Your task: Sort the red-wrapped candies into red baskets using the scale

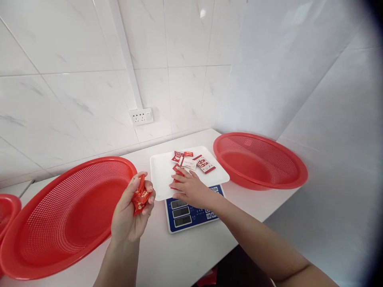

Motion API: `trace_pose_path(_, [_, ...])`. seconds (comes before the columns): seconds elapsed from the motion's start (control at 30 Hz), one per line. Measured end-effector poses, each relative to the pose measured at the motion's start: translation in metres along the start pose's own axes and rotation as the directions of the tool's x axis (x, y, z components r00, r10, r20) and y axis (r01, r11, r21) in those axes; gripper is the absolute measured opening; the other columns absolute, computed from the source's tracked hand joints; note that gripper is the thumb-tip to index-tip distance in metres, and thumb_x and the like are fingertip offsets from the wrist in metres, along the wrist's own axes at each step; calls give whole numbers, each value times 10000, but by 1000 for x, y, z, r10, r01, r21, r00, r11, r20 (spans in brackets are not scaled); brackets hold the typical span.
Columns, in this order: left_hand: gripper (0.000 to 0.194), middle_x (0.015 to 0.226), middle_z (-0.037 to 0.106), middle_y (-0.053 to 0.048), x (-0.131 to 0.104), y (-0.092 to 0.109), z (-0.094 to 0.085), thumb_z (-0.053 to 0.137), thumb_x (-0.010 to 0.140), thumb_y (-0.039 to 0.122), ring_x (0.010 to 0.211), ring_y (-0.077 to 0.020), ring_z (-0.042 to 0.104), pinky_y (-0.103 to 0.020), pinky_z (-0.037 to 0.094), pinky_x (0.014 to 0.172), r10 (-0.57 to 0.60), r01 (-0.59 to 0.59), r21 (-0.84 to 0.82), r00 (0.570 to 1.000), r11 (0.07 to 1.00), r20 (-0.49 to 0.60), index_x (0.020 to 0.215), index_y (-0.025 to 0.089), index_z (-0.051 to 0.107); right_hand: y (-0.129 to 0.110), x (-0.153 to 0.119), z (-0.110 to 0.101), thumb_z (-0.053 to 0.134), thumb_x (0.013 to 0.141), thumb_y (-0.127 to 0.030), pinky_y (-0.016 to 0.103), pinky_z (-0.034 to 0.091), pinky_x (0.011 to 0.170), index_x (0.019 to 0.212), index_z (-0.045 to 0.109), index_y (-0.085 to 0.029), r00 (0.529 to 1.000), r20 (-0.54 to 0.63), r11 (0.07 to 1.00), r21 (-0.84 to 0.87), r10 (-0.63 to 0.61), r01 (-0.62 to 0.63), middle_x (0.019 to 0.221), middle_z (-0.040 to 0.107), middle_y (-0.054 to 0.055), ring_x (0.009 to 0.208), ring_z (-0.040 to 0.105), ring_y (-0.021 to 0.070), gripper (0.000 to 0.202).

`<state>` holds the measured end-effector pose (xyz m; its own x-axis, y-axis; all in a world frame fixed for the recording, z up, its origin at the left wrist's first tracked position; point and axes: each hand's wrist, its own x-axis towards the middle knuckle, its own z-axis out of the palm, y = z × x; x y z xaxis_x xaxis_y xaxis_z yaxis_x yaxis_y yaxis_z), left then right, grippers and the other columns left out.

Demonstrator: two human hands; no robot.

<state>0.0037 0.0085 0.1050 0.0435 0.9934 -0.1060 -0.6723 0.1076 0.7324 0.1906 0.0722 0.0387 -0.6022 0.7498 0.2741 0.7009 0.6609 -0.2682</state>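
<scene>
Shiny red snack packets (140, 196) with pale print are gripped in my left hand (127, 217), its fingers curled round them above the table beside the left basket. My right hand (193, 191) reaches palm down over the white tray (159, 175), fingers spread on a small red packet (176, 169) that they partly cover. Just behind those fingers lie a dark red packet (177, 156), a small red packet (188, 154), a white packet (188, 163) and a red-and-white packet (205, 164). Under the tray sits a blue digital scale (196, 218), its front panel partly hidden by my right hand.
A large red perforated basket (89, 211) stands on the left, and another red basket (260, 163) on the right. Part of a third basket (8, 211) shows at the left edge. The white table (158, 255) backs onto a tiled wall with a socket (141, 116).
</scene>
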Motion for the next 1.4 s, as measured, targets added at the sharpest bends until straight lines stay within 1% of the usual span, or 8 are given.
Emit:
trace_pose_path(0.23, [127, 622, 536, 0, -1, 0, -1, 466, 853, 216, 454, -72, 492, -96, 361, 291, 20, -20, 10, 1000, 1000, 6, 855, 171, 586, 12, -4, 3, 525, 871, -273, 578, 209, 1033, 889, 673, -225, 996, -26, 996, 25, 88, -87, 1228, 595, 37, 1308, 310, 302, 156])
trace_pose_path(0.4, [131, 630, 535, 3, -1, -1, 0, 465, 855, 225, 457, -70, 490, -97, 361, 296, 9, -9, 28, 1000, 1000, 17, 870, 174, 585, 40, -17, -13, 484, 848, -146, 538, 296, 1020, 836, 675, -199, 972, -136, 981, 61, 189, -183, 1234, 589, 65, 1281, 364, 299, 198])
trace_pose_path(0.53, [121, 658, 547, 7, 0, -3, 1, 489, 849, 235, 481, -69, 512, -97, 369, 316, 11, -11, 47, 1000, 999, 13, 899, 178, 583, 46, -36, -27, 474, 867, -236, 439, 412, 943, 868, 650, -208, 892, -367, 961, 177, 266, -214, 1076, 651, 79, 1098, 534, 237, 179])
trace_pose_path(0.63, [169, 694, 567, 14, 1, -6, 0, 523, 844, 282, 485, -59, 516, -94, 356, 327, 6, -6, 90, 1000, 996, 1, 983, 199, 571, 37, -51, -33, 469, 879, -321, 353, 475, 790, 838, 614, -214, 823, -433, 924, 264, 368, -275, 937, 661, 55, 914, 588, 205, 185])
trace_pose_path(0.87, [199, 514, 524, 54, -4, -13, -3, 569, 814, 412, 373, -27, 359, -110, 287, 362, 89, -116, 289, 990, 950, 106, 881, 229, 529, 17, -74, -32, 422, 888, -422, 232, 361, 504, 575, 377, -210, 747, -477, 883, 324, 463, -341, 546, 434, -30, 535, 442, 119, 381])
trace_pose_path(1.03, [239, 463, 462, 61, -7, -16, -10, 594, 786, 445, 431, -51, 402, -142, 316, 425, 90, -187, 508, 974, 841, 209, 870, 223, 577, 10, -79, -31, 371, 904, -434, 224, 315, 467, 571, 312, -214, 771, -407, 857, 389, 489, -338, 514, 365, -49, 484, 373, 102, 404])
trace_pose_path(1.23, [277, 584, 497, 23, -14, -23, 1, 529, 828, 407, 530, -102, 443, -209, 362, 495, -234, -132, 779, 912, 613, 338, 1016, 223, 615, -6, -81, -21, 328, 920, -439, 237, 370, 511, 646, 458, -212, 853, -297, 847, 461, 430, -266, 581, 490, -17, 534, 448, 125, 379])
trace_pose_path(1.4, [320, 714, 538, 3, -13, -36, 8, 515, 834, 409, 586, -115, 449, -220, 368, 526, -347, -45, 778, 877, 627, 331, 1109, 246, 519, -20, -78, -19, 316, 929, -470, 249, 423, 578, 884, 596, -217, 946, -72, 697, 694, 315, -179, 634, 546, -7, 601, 523, 135, 380])
